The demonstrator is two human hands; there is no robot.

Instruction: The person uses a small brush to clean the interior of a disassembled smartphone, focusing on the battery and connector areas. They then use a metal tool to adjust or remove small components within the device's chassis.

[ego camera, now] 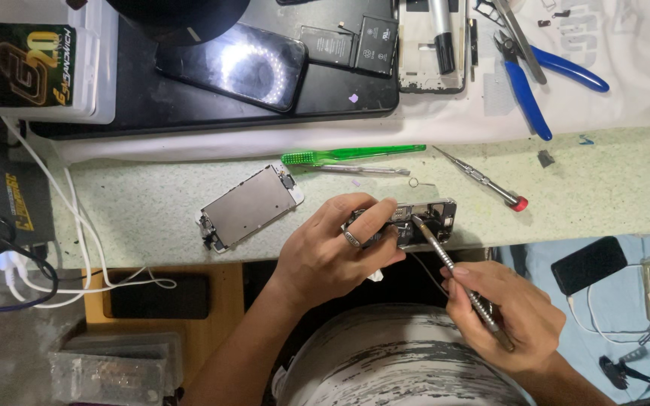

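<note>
Phone chassis point(423, 222) sits at the bench point(603, 188) front edge, gripped by your left hand point(332, 248). Your right hand point(502, 312) pinches a screwdriver point(453, 271), tip inside the chassis. Detached screen panel point(250, 207) lies left.

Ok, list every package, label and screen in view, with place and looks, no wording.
Box: top left, dark green and gold, on a white container.
Phone screen: top centre, black, glossy, reflecting a ring light.
Batteries: top centre, black, white-labelled.
Dark phone: right, black, on blue cloth.

speckled matt worktop point(152, 218), glossy green plastic toothbrush point(351, 155)
</note>
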